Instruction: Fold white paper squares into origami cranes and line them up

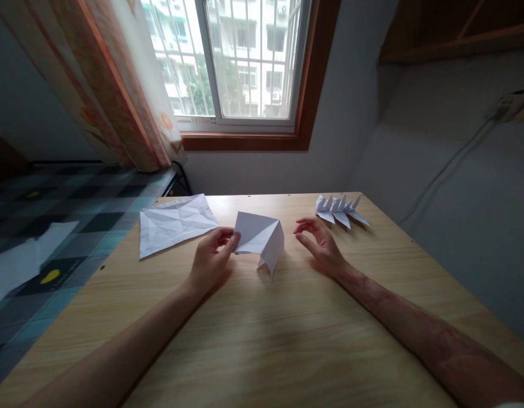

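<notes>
My left hand pinches the left corner of a partly folded white paper, which is lifted a little off the wooden table with one pointed flap hanging down. My right hand hovers just to the right of that paper, its fingers curled and apart, holding nothing and not touching the sheet.
A creased, unfolded white sheet lies flat at the table's far left. A finished spiky paper model sits at the far right. A bed with a checked cover and loose paper stands to the left. A wall and window rise behind the table.
</notes>
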### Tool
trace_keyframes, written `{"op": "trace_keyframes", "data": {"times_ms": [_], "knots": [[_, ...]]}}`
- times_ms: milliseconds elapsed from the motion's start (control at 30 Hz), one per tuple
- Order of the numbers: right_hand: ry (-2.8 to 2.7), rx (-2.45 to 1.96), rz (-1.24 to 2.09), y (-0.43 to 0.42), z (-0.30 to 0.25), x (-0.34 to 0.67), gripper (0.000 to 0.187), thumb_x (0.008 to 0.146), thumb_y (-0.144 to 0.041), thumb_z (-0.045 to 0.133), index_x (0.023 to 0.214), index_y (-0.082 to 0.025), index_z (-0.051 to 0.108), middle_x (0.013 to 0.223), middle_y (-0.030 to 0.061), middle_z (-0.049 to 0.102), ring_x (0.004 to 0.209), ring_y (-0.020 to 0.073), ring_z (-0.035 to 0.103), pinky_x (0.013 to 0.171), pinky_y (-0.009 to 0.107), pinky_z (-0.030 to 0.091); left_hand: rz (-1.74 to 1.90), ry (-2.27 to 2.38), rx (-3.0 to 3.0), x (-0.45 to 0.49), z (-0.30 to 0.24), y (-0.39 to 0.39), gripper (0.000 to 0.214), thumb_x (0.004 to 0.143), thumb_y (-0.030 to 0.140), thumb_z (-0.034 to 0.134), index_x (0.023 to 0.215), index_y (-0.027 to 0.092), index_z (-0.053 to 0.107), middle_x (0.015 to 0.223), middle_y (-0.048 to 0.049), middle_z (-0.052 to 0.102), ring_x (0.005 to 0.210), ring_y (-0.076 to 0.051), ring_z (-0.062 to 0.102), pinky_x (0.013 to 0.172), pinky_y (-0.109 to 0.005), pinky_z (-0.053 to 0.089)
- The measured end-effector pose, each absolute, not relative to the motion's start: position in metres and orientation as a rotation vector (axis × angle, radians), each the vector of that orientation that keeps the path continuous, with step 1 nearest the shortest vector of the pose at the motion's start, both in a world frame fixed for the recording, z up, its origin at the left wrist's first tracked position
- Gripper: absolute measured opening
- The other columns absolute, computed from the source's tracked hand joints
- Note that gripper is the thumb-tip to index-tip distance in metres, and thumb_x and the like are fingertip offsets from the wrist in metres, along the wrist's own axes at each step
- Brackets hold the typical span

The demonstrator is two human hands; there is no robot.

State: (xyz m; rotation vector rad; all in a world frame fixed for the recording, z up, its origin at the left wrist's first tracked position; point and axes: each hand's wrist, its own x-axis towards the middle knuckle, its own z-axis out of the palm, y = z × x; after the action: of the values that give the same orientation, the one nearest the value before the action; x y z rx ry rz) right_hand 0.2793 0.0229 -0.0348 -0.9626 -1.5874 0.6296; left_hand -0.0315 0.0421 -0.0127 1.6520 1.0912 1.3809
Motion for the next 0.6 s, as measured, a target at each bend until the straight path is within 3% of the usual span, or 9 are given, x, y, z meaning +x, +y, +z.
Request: {"op": "trace_keyframes", "data": {"times_ms": [100, 167, 300, 367, 500, 600], "knots": [[-1.711, -0.954, 0.802, 0.021, -0.033, 0.278, 0.058, 0.099, -0.051, 0.079, 0.148, -0.028, 0.058, 0.146, 0.0126, 0.071, 0.139, 0.0303, 0.066, 0.122, 0.053, 0.051, 1.332, 1.047, 1.621, -0.03, -0.012, 0.041, 0.037, 0.091, 0.053, 0.083, 0.099, 0.018, 0.077, 0.094, -0.006, 0.079, 0.082, -0.022, 0.075, 0.066, -0.03, 0.063], [-1.799, -0.954, 0.873, 0.017, -0.028, 0.276, 0.06, 0.098, -0.051, 0.081, 0.15, -0.029, 0.06, 0.155, 0.0111, 0.067, 0.145, 0.0307, 0.063, 0.125, 0.053, 0.048, 1.337, 1.046, 1.632, -0.03, -0.013, 0.041, 0.036, 0.091, 0.053, 0.083, 0.098, 0.018, 0.078, 0.092, -0.0058, 0.08, 0.084, -0.022, 0.076, 0.072, -0.031, 0.063], [-1.871, -0.938, 0.898, 0.014, -0.025, 0.275, 0.031, 0.099, -0.049, 0.079, 0.119, -0.025, 0.078, 0.138, 0.0087, 0.078, 0.132, 0.0304, 0.071, 0.121, 0.05, 0.051, 1.365, 1.064, 1.631, -0.031, -0.014, 0.043, 0.033, 0.09, 0.051, 0.083, 0.097, 0.019, 0.078, 0.094, -0.0061, 0.082, 0.087, -0.022, 0.076, 0.08, -0.032, 0.062], [-1.796, -0.922, 0.933, 0.018, -0.028, 0.276, 0.026, 0.1, -0.049, 0.076, 0.101, -0.023, 0.077, 0.123, 0.0081, 0.081, 0.121, 0.0296, 0.075, 0.113, 0.047, 0.056, 1.378, 1.083, 1.629, -0.031, -0.013, 0.043, 0.03, 0.089, 0.048, 0.082, 0.095, 0.019, 0.077, 0.093, -0.0055, 0.081, 0.085, -0.021, 0.075, 0.079, -0.031, 0.06], [-1.454, -0.969, 0.944, 0.032, -0.043, 0.281, 0.032, 0.094, -0.053, 0.078, 0.097, -0.024, 0.066, 0.093, 0.0036, 0.08, 0.085, 0.0239, 0.075, 0.08, 0.036, 0.062, 1.358, 1.175, 1.721, -0.032, -0.009, 0.039, 0.018, 0.087, 0.036, 0.075, 0.084, 0.019, 0.07, 0.078, -0.0004, 0.071, 0.073, -0.017, 0.066, 0.07, -0.027, 0.052], [-1.288, -1.06, 0.91, 0.039, -0.053, 0.282, 0.035, 0.09, -0.051, 0.08, 0.104, -0.025, 0.061, 0.089, 0.0023, 0.077, 0.072, 0.0211, 0.07, 0.068, 0.033, 0.059, 1.259, 1.271, 1.866, -0.034, -0.009, 0.038, 0.014, 0.084, 0.03, 0.071, 0.076, 0.021, 0.064, 0.07, 0.0024, 0.062, 0.067, -0.015, 0.057, 0.062, -0.025, 0.044]]}}
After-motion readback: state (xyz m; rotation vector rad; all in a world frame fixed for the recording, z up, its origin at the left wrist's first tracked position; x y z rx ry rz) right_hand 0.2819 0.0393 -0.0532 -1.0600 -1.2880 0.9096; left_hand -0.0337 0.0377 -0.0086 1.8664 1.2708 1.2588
